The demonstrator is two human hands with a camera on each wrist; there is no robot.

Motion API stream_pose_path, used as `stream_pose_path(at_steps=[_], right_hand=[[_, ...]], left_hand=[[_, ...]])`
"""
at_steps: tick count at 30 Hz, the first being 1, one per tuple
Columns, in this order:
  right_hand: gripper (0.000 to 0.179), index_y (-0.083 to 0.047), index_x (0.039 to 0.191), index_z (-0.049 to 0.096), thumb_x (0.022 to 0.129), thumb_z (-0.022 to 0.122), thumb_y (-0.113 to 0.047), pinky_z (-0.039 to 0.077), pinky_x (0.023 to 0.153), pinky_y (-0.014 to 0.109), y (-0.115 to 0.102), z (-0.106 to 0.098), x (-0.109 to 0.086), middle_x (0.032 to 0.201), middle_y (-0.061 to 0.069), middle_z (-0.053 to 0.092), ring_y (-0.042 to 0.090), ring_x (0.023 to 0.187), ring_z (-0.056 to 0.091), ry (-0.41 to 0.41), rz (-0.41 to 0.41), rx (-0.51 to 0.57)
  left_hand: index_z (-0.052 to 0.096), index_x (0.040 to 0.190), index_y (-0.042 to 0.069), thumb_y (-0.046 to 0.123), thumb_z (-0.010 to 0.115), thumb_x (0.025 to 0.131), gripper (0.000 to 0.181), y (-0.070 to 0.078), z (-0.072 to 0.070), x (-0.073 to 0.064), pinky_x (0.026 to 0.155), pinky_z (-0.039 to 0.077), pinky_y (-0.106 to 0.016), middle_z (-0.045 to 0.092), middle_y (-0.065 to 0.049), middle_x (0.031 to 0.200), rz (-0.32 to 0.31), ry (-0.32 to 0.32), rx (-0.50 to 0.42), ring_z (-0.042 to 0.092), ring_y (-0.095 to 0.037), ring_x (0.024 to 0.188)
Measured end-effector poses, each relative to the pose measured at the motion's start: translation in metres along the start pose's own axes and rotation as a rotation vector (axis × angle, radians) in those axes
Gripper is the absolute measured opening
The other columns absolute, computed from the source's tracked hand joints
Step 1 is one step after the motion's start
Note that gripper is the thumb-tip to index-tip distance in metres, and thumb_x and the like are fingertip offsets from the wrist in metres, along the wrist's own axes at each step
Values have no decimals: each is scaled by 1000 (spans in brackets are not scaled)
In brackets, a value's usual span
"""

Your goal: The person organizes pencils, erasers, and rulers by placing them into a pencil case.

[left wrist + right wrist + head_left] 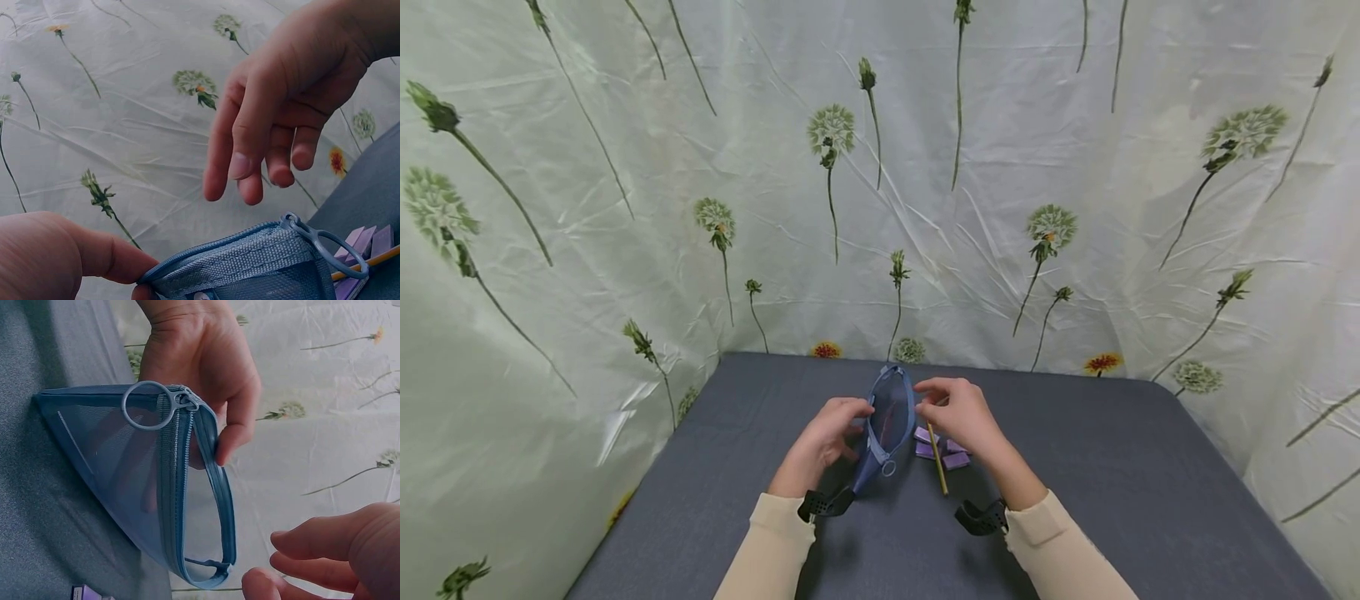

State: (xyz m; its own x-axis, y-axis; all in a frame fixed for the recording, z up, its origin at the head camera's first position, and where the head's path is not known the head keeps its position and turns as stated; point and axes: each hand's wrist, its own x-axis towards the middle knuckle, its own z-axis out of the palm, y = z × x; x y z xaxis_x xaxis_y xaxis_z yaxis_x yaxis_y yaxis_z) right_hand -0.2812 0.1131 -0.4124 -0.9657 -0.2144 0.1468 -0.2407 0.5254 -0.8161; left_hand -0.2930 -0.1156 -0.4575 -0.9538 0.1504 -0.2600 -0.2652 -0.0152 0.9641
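A blue mesh zip pouch stands upright on the table with its mouth unzipped and spread. My left hand pinches its rim between thumb and finger, the other fingers lying behind the mesh in the right wrist view. A round zip-pull ring hangs at the near end of the zipper. Inside the pouch a thin reddish thing shows in the head view. My right hand hovers beside the mouth with loosely bent fingers and nothing between them. Below it lie a thin yellow pencil and several small purple blocks.
The dark grey-blue table runs out on both sides of the hands. Behind and to the sides hangs a pale curtain printed with dandelions. Each wrist wears a black band.
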Motion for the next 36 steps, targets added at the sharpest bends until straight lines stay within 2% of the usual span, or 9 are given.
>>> stream_pose_path(at_steps=[5,7,11,16,23,30,36], right_hand=[[30,-12,119,73,90,75,-14,53,56,34,5,-2,-4,83,-2,69,23,72,68,20,3,-10],[29,-14,118,73,89,76,-14,52,56,34,7,-4,-7,82,-2,69,20,71,67,28,-2,-20],[28,-17,116,74,89,76,-13,52,57,33,10,-6,-10,82,-1,70,21,70,67,36,-1,-22],[28,-14,117,73,89,75,-12,50,56,34,16,-7,-13,82,0,70,21,67,66,37,6,-26],[30,-12,116,73,87,75,-7,50,54,33,26,-1,-18,79,-2,68,24,66,66,37,29,-63],[34,-7,118,72,85,78,-8,47,56,32,39,7,-17,74,-5,66,13,63,60,14,31,-139],[34,-6,118,72,85,77,-7,46,53,31,50,14,-18,73,-4,64,12,58,57,-5,26,-178]], left_hand=[[59,119,-11,17,61,90,40,-1,0,2,81,37,-81,45,-27,142,-5,4,0,37,-55,131],[60,116,-11,17,60,91,37,-1,0,3,81,36,-82,44,-27,144,-5,4,0,37,-56,131],[59,116,-11,16,59,92,36,-1,0,4,82,35,-82,39,-28,148,-10,0,-1,34,-57,134],[58,117,-10,17,59,91,37,-1,1,4,83,36,-81,38,-28,150,-10,1,2,34,-57,134],[60,104,-6,16,60,91,26,-1,2,2,82,36,-82,40,-26,147,-12,7,1,38,-56,132],[61,98,-4,16,59,91,21,0,2,1,83,35,-82,42,-26,146,-9,14,1,38,-56,132],[62,95,-2,17,61,89,19,0,2,1,83,35,-82,44,-25,143,-12,14,-7,41,-55,129]])
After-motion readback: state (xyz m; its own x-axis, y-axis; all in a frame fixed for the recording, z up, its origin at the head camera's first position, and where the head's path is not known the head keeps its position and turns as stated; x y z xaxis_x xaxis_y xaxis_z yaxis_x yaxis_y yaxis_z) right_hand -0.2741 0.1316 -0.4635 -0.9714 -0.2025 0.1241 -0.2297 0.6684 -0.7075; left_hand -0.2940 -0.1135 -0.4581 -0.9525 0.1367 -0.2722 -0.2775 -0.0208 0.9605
